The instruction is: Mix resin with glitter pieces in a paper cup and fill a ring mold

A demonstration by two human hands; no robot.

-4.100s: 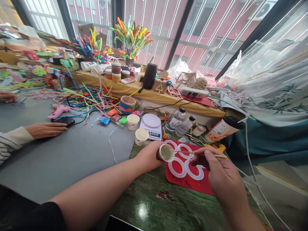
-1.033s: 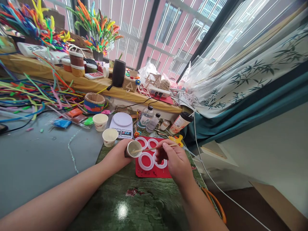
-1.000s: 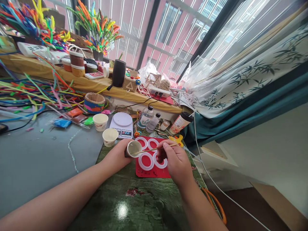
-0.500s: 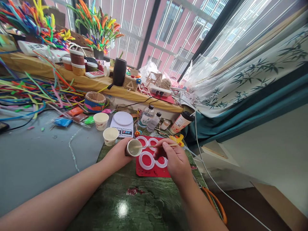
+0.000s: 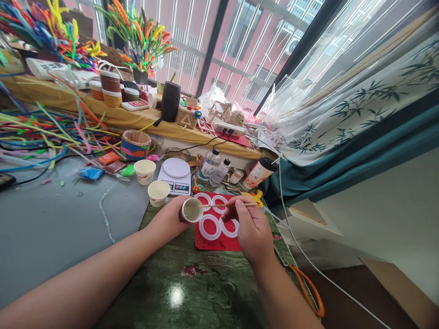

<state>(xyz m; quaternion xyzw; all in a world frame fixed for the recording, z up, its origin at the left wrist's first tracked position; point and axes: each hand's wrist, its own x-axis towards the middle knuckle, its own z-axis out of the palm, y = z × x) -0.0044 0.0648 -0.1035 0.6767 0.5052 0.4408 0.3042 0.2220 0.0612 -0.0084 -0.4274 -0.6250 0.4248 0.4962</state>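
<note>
My left hand is wrapped round a paper cup, tilted so that its mouth faces me; some pale liquid seems to be inside. Between the fingers of my right hand is a thin wooden stick, its far tip at the cup's mouth. Beneath the hands lies a red mat bearing several white ring-shaped molds, partly covered by my right hand. Two more paper cups stand left of my left hand, beside a white kitchen scale.
Behind the mat stand two clear bottles, a small jar and a lidded drink cup. Orange-handled scissors lie at the table's right edge, near a white cable. Clay packets and colourful pipe cleaners are at left.
The stick and my right hand have shifted slightly, and the stick now lies closer to level across the cup's mouth. My left hand still grips the cup in nearly the same place.
</note>
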